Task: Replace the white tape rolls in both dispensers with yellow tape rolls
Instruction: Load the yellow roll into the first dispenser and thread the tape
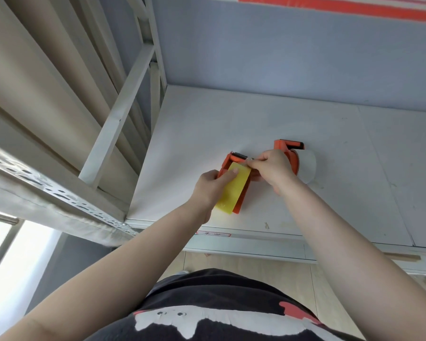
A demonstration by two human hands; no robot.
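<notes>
An orange tape dispenser [241, 193] with a yellow tape roll [233, 193] in it lies on the white table [305, 212]. My left hand [210, 187] grips the roll and the dispenser's left side, thumb on the yellow tape. My right hand [272, 168] pinches the tape's loose end near the black roller [239, 156] at the dispenser's head. Behind my right hand stands a second orange dispenser [289, 150] that holds a white tape roll [308, 166], partly hidden by my hand.
A white metal frame [118, 114] and a perforated rail [59, 190] rise at the table's left. A grey wall [280, 57] backs the table. A small label [213, 234] sits on the table's front edge. Wooden floor shows below.
</notes>
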